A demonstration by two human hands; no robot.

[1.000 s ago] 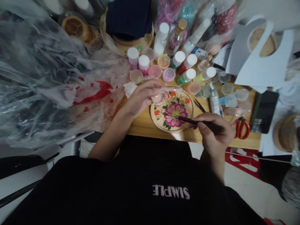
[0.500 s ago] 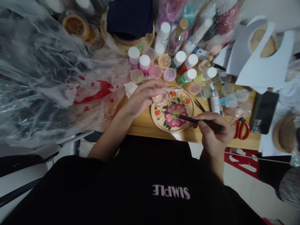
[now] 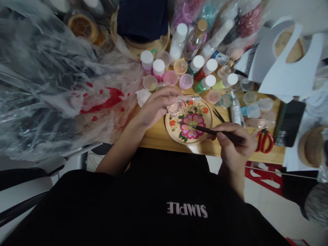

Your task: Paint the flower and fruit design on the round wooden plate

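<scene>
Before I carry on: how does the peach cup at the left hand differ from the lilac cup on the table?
The peach cup is held in the fingers of the left hand; the lilac cup stands unheld on the table.
The peach cup is over the round board, the lilac cup beyond it.
The peach cup looks pale pinkish, the lilac cup purple.
Both are small, round and open-topped.

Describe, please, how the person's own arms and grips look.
The left grip and the right grip are ungloved human hands, with no ring or watch visible. The forearms are bare. The black shirt has short sleeves, ending around the elbows, and pale capitals reading SIMPLE on its front, upside down in this view.
</scene>
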